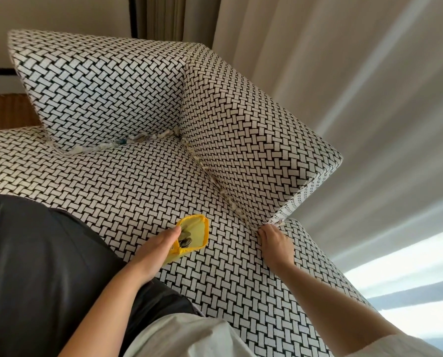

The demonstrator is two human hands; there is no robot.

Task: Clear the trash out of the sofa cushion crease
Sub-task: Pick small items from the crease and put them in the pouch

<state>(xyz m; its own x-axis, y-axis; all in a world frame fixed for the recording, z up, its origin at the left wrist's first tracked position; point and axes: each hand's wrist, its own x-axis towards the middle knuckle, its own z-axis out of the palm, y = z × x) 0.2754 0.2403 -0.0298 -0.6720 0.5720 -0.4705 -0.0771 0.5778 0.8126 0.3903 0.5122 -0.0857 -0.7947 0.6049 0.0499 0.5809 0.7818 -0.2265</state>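
The sofa [127, 186] is covered in black-and-white woven fabric. Scraps of pale trash [216, 182] line the crease between the seat and the side cushion, and more trash [107, 146] sits in the crease under the back cushion. My left hand [151, 253] grips a small yellow bag [193, 234] held open on the seat, with dark pieces inside. My right hand [276, 243] reaches into the near end of the side crease, its fingertips at the trash there and partly hidden.
The side cushion [254, 130] rises to the right of the crease, the back cushion [99, 86] behind it. A pale curtain [357, 86] hangs at the right. A dark leather item [35, 266] lies on the seat at my left.
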